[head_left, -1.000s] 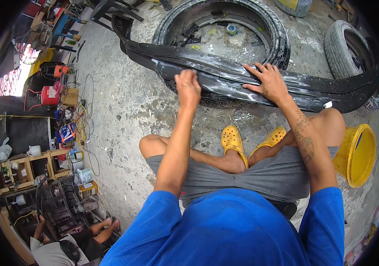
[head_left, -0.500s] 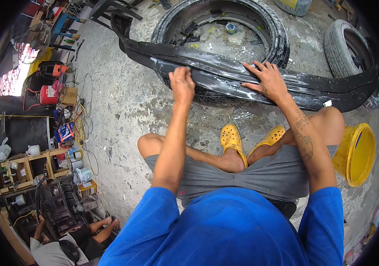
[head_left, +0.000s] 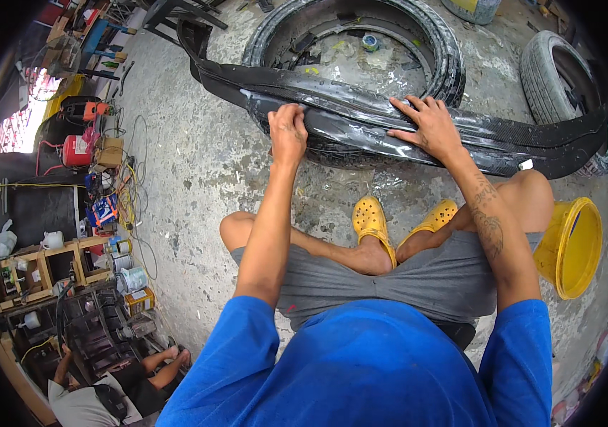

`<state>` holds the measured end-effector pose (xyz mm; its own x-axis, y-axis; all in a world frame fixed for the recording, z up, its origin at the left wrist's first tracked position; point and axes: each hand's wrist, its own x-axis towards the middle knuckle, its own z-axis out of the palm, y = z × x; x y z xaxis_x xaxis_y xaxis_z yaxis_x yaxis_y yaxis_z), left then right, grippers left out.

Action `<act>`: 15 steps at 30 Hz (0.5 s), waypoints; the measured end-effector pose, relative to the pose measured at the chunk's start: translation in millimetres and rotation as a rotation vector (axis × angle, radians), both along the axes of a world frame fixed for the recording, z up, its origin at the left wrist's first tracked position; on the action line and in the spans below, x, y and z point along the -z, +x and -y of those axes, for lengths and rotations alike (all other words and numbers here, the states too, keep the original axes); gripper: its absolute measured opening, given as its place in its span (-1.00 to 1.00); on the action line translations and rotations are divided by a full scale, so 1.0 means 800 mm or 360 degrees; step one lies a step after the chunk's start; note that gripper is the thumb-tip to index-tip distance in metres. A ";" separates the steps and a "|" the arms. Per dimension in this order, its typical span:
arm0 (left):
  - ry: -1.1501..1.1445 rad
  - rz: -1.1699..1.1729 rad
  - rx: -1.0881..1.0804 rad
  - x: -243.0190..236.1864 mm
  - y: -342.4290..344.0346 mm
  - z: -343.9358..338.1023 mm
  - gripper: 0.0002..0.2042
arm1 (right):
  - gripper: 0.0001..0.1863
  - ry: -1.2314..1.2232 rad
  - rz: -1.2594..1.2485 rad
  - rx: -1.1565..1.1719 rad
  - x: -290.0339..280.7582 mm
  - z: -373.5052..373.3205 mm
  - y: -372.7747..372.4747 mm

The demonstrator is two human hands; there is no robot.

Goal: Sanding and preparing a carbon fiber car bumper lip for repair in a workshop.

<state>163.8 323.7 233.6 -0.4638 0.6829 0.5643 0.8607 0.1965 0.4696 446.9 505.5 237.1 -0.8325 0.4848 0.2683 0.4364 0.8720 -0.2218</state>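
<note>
A long black curved panel (head_left: 503,135), wet and glossy with whitish patches, rests across a large tyre (head_left: 442,53) in front of me. My left hand (head_left: 288,132) is on the panel's near side, left of centre, with curled fingers; what they hold, if anything, is hidden. To its right, my right hand (head_left: 432,128) lies spread on the panel, fingers apart. Some dark scraps and a small round blue-green item (head_left: 369,43) lie inside the tyre.
A second tyre (head_left: 547,75) stands at right, near a yellow bucket (head_left: 567,249). Tools, cords, a red machine (head_left: 78,149) and wooden crates (head_left: 80,269) crowd the left. A black metal stand (head_left: 165,18) is upper left. Another person (head_left: 104,391) works at lower left.
My left hand has slid a little leftward and up along the panel, fingers still curled. My right hand has shifted very slightly upward, still spread on it.
</note>
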 end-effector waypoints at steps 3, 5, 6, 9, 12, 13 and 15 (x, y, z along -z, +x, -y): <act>-0.0141 -0.0137 0.0156 -0.004 0.005 -0.002 -0.88 | -0.17 0.0016 -0.0032 -0.0001 -0.001 -0.001 -0.001; -0.0022 -0.0109 0.0180 -0.006 0.007 -0.002 -0.90 | -0.17 0.0019 -0.0013 0.0002 -0.001 -0.002 -0.001; -0.0032 -0.0084 0.0220 -0.005 0.009 -0.001 -0.91 | -0.17 0.0019 -0.0010 0.0005 0.000 -0.002 -0.001; 0.0033 -0.0068 -0.0026 -0.006 0.004 -0.001 -0.91 | -0.17 -0.0001 0.0004 0.0010 0.000 -0.003 -0.002; -0.0096 -0.0188 0.0223 -0.007 0.003 -0.001 -0.90 | -0.18 0.0021 -0.0013 0.0001 0.000 -0.002 -0.001; -0.0190 -0.0027 0.0127 -0.007 0.004 0.000 -0.90 | -0.18 0.0034 -0.0029 -0.0004 0.000 -0.002 -0.001; -0.0065 -0.0048 0.0090 -0.007 0.007 -0.001 -0.90 | -0.18 0.0013 -0.0022 -0.0008 0.001 -0.001 0.000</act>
